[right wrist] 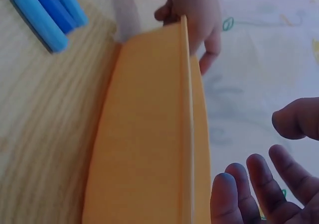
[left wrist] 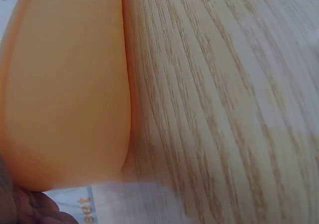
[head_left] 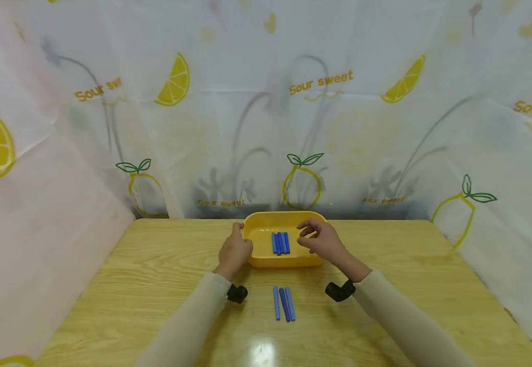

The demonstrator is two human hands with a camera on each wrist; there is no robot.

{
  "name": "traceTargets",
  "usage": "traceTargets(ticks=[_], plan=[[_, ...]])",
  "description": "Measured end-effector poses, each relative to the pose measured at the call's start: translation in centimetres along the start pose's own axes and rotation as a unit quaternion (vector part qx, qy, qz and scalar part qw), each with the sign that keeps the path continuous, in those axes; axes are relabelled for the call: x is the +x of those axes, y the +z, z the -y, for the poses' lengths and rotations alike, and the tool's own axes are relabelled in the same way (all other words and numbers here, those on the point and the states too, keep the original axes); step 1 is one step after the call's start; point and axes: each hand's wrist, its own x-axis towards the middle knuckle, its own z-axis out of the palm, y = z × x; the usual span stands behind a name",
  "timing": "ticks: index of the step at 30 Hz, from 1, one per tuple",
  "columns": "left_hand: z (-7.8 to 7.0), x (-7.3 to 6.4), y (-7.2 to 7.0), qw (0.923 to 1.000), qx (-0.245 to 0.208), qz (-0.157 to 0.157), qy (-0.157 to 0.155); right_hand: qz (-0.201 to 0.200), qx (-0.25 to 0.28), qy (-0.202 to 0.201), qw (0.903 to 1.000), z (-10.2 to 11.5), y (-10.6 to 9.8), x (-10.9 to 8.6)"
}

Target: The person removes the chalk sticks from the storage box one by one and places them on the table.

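A yellow plastic tub [head_left: 288, 262] with rounded corners stands on the wooden table, several blue sticks [head_left: 280, 243] lying side by side on its floor. Three more blue sticks [head_left: 284, 304], light and dark, lie on the tabletop in front of it. My left hand [head_left: 235, 250] holds the tub's left end; its curled fingers [left wrist: 37, 208] show at the tub's corner in the left wrist view. Over the tub's right side, my right hand [head_left: 322, 240] has its fingers spread and thumb apart, with nothing between them. The right wrist view shows these fingers [right wrist: 259, 181] beyond the tub's rim.
The wooden table [head_left: 146, 285] extends to both sides and in front of the tub. A white lemon-printed cloth [head_left: 247, 127] hangs right behind the table's back edge and along both sides. Dark wrist devices [head_left: 340, 291] sit on both wrists.
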Motion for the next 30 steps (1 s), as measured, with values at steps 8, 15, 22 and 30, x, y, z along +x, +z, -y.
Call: traceTargets(ticks=[8,15,22,30], plan=[[0.1,-0.4,0.4,0.9999,-0.004,0.007,0.007,-0.005,-0.004,0.027,0.9996,-0.9,0.1,1.8],[0.2,-0.3,-0.2,0.9998,-0.012,-0.010,0.014,-0.002,-0.001,0.052,0.9986,-0.6,0.8,3.4],[0.6,-0.3,-0.1,0.9998,-0.017,-0.008,0.001,0.008,0.033,0.067,0.9972,-1.8,1.8,4.4],[0.3,0.0,0.1,0.9996,-0.025,-0.013,-0.002,0.008,0.034,0.093,0.9951,-2.3,2.4,5.6]])
